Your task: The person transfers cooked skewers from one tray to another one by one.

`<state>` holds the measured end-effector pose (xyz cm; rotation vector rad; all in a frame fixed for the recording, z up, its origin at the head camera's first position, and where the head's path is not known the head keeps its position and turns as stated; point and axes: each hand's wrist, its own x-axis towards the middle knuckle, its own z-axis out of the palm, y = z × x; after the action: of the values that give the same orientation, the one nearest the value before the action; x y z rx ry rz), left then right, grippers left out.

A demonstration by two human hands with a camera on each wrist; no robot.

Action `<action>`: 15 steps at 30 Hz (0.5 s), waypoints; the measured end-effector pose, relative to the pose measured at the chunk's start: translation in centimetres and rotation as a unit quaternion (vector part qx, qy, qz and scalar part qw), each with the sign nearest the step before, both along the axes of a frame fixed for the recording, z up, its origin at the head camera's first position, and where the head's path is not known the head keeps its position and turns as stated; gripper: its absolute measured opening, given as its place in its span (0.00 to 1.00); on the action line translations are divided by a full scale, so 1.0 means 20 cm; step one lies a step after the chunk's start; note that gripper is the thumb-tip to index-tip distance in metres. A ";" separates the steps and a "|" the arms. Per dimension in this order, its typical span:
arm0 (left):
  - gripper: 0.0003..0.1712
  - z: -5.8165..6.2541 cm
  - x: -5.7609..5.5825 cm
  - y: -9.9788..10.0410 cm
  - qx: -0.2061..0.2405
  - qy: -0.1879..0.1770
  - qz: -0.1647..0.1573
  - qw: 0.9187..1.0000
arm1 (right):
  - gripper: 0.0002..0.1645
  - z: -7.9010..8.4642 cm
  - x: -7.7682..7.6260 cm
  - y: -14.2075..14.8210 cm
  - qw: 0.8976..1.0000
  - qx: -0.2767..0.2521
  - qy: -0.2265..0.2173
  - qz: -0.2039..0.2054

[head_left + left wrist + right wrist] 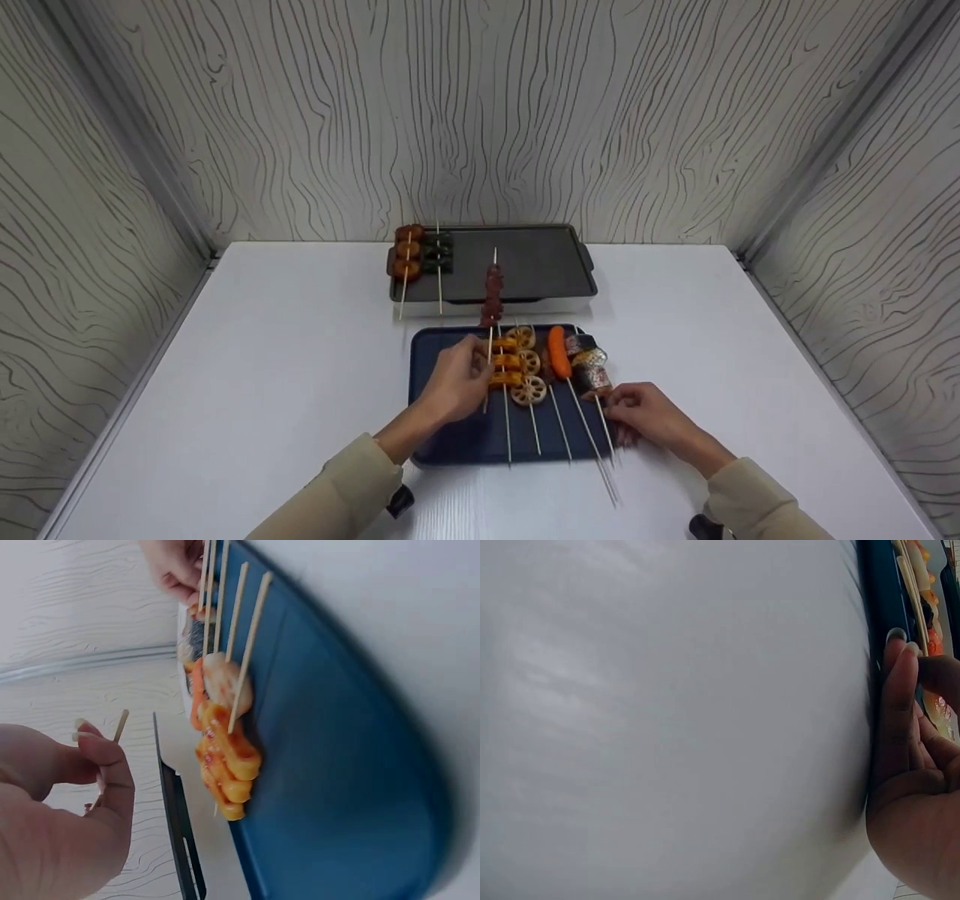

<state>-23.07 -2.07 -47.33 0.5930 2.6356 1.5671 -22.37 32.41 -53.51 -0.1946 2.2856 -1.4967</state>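
Note:
My left hand (pixel 457 379) pinches the stick of a dark red meat skewer (pixel 493 296), held above the blue tray (pixel 450 446) with its tip reaching over the black griddle pan (pixel 525 262). My right hand (pixel 652 416) grips the tray's right edge, thumb and fingertips right at the rim, beside the stick of a skewer of dark-skinned chunks (pixel 589 361). On the tray lie a yellow-orange folded skewer (pixel 229 765), a lotus root skewer (pixel 529 390) and an orange sausage skewer (pixel 558 351). A brownish skewer is partly hidden between the last two.
At the griddle's left end lie a skewer of round browned pieces (pixel 409 251) and a dark green skewer (pixel 437 259), sticks pointing toward me. The white table (pixel 300 337) is enclosed by wood-patterned panels (pixel 480 120) at the back and sides.

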 end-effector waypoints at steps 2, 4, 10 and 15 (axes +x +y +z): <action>0.05 -0.02 0.04 -0.01 -0.001 -0.002 -0.013 1.000 | 0.10 0.00 0.00 0.00 1.000 0.001 0.000 -0.001; 0.06 -0.04 0.08 -0.02 0.001 -0.010 -0.029 1.000 | 0.10 0.00 0.00 0.00 1.000 0.005 0.003 0.002; 0.05 -0.08 0.17 -0.04 0.007 -0.037 -0.053 0.998 | 0.10 0.00 0.01 0.00 1.000 0.009 0.014 0.002; 0.06 -0.12 0.23 -0.06 0.035 -0.075 -0.053 0.995 | 0.09 -0.01 0.01 0.00 1.000 0.014 0.022 -0.003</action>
<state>-18.46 -3.22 -49.80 0.5817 2.4089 1.6116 -22.25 32.36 -53.67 -0.2156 2.3410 -1.4770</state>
